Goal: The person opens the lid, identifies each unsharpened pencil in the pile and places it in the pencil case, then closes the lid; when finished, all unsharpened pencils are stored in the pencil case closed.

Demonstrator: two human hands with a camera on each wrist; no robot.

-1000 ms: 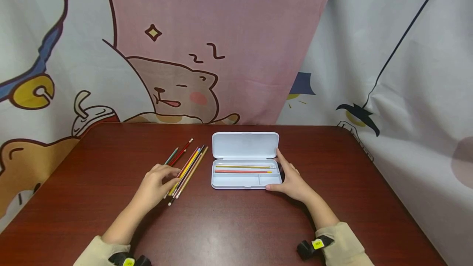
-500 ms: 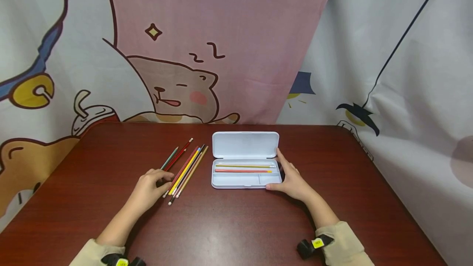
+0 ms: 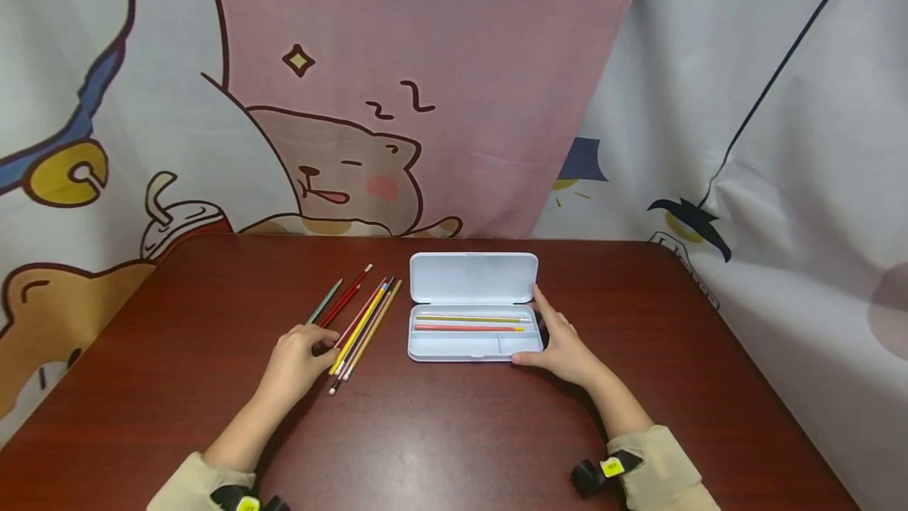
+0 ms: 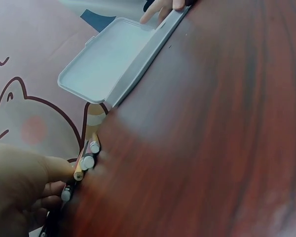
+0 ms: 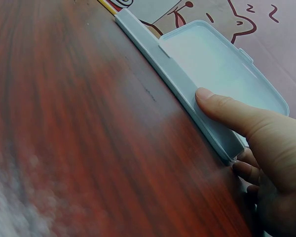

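My left hand [image 3: 298, 357] is at the left side of a bundle of pencils [image 3: 365, 333] on the table. Its thumb and fingers pinch a red pencil [image 3: 352, 325] at the bundle's edge; the pencil's lower end is hidden by the hand in the head view. In the left wrist view, white eraser ends [image 4: 89, 161] show beside the thumb. To the right lies a white pencil case [image 3: 454, 349], lid raised, holding a yellowish pencil [image 3: 468, 319] and a pinkish-orange pencil [image 3: 464, 329]. My right hand [image 3: 563, 349] grips its right end, thumb on the front edge.
Beyond the left hand lie a green pencil [image 3: 324, 302] and red pencils [image 3: 344, 302], apart from the bundle. The reddish-brown table [image 3: 454, 440] ends at the back against a cartoon-printed curtain [image 3: 482, 101].
The left hand shifts left and toward the body, then slightly right again, now with its thumb and fingers on the red pencil. The right hand and case stay in place.
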